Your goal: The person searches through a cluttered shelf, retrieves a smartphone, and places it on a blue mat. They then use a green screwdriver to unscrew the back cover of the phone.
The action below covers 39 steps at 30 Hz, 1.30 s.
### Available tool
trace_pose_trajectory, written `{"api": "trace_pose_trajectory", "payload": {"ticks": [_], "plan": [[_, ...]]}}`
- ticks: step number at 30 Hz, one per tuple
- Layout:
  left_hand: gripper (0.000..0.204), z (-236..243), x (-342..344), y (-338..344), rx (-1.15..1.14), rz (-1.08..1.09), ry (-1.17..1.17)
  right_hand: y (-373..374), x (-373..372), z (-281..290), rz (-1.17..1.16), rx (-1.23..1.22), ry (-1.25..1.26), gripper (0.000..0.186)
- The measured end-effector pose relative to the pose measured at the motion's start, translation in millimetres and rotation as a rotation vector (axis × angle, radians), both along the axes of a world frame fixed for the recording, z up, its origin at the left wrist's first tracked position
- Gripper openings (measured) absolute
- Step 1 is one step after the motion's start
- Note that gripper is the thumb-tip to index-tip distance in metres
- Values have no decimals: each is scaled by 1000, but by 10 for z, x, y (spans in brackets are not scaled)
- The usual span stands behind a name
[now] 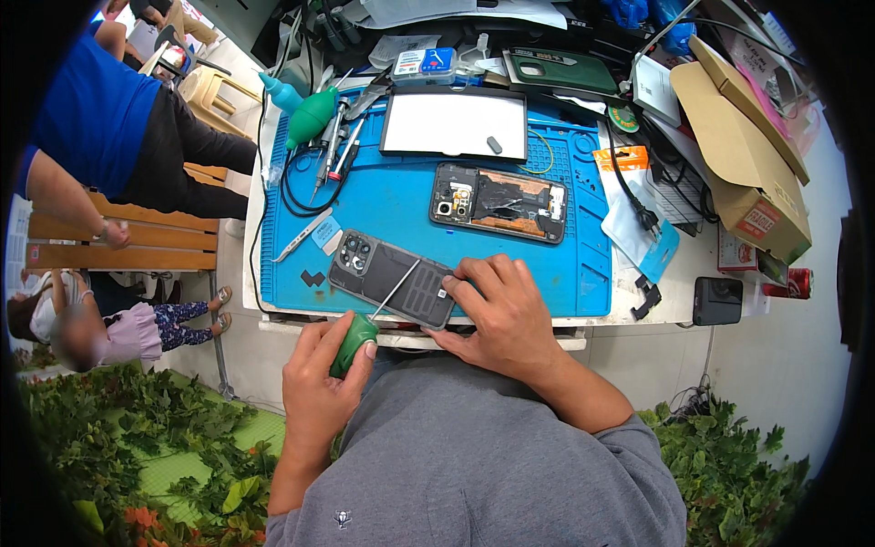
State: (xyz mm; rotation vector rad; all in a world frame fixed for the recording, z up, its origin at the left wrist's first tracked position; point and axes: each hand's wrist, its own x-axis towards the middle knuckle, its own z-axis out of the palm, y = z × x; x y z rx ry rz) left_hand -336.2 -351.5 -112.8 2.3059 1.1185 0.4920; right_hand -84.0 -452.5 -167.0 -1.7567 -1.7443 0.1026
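A dark phone [387,278] lies back up and slanted near the front edge of the blue work mat [401,196], its camera cluster at the upper left. My right hand [501,314] grips its right end, thumb at the near edge and fingers on the back. In my left hand [319,374] is a green-handled screwdriver [353,351]; its thin shaft slants up and right across the phone's back. Whether the tip touches the phone I cannot tell. Behind it lies another phone [499,202], opened, with its inner parts showing.
A white-topped tray [453,125] with a small grey piece sits farther back. Left of it are a green blower bulb [312,118], tweezers [303,234] and slim tools. Cables, a cardboard box [743,173] and a black phone [717,301] crowd the right. Other people are at the left.
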Motion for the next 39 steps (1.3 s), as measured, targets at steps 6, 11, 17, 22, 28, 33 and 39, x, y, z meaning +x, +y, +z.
{"api": "trace_pose_trajectory", "payload": {"ticks": [6, 11, 17, 22, 28, 33, 39], "plan": [[43, 13, 43, -59, -46, -41, -3, 9, -7, -18, -15, 21, 3, 65], [42, 34, 71, -79, -102, 12, 21, 2, 1, -3, -6, 8, -8, 62], [42, -9, 19, -19, -10, -26, -4, 4, -2, -10, -10, 10, 1, 63], [43, 36, 54, -66, -59, -26, 12, 9, -4, -7, -13, 18, -2, 63], [42, -8, 30, -47, -30, -9, 1, 3, -4, 9, -5, 5, -5, 61], [42, 21, 33, -70, -81, -30, 3, 13, -12, -34, -20, 30, -4, 65], [42, 24, 28, -59, -87, 11, 14, 4, -11, -33, -20, 24, -8, 66]]}}
